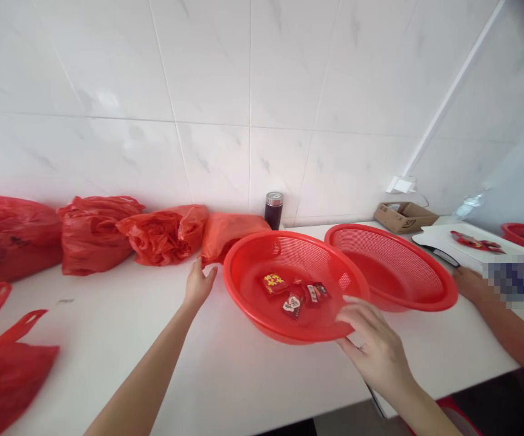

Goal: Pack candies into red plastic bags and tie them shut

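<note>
What counted for me was how the basin (257, 306) lay between my two hands. It sat over the bench (198, 369), round, but drawn out in my view along the line from 9 to 3 o'clock, with packets (292, 306) lying loose inside; whether its base rested flat I couldn't tell.

My right hand (380, 348) was the nearer. It was on the rim at the basin's 4 o'clock, fingers over the inner side and thumb below, so I judged them narrow, holding the rim. From those fingers the packets lay at 10 o'clock, apart from them.

My left hand (198, 286) was at the basin's 9 o'clock, just beside the rim but not on it, so the basin lay at 3 o'clock from there. The thumb was parted from the fingers, their tips by the near corner of a bag (237, 233) at 1 o'clock; I couldn't tell if they touched it.

At the basin's 3 o'clock, a second basin (380, 272) partly passed behind it.
</note>
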`<action>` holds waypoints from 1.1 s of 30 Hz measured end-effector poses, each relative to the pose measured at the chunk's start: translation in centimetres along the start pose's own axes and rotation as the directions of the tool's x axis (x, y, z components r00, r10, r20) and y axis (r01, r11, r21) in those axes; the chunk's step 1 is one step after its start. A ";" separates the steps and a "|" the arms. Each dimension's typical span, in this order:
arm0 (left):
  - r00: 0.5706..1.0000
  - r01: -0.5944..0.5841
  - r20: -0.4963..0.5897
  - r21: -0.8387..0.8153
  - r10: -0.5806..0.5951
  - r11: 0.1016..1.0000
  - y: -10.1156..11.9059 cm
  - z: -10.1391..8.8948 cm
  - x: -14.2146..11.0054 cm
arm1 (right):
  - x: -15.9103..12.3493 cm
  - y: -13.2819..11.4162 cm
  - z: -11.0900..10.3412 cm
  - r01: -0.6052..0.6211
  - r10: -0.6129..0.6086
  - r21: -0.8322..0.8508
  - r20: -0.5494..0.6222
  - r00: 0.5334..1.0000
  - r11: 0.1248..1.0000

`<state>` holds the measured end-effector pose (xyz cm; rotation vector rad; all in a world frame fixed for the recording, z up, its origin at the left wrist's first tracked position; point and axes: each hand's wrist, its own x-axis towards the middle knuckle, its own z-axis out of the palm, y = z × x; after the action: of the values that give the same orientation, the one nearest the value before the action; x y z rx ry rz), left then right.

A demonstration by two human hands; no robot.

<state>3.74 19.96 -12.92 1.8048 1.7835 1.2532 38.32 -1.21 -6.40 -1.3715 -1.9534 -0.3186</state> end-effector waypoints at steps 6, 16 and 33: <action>0.999 0.008 -0.040 -0.130 -0.013 0.991 -0.9 -0.9 -1.1 | -1.7 2.6 0.9 -0.074 0.116 -0.199 0.206 0.972 0.977; 0.994 -0.017 -0.112 -0.281 -0.015 0.960 3.8 -3.4 -1.6 | 12.1 -5.4 -0.3 -0.056 -0.051 0.212 0.470 0.881 0.976; 0.993 0.035 -0.107 -0.125 -0.049 0.992 1.4 -5.3 -1.6 | 25.2 -9.7 19.4 0.119 -0.100 0.018 0.667 0.739 0.993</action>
<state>0.93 16.44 -9.45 1.6521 1.7497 1.4378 17.20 23.91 -1.32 -1.5221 -2.6297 0.1334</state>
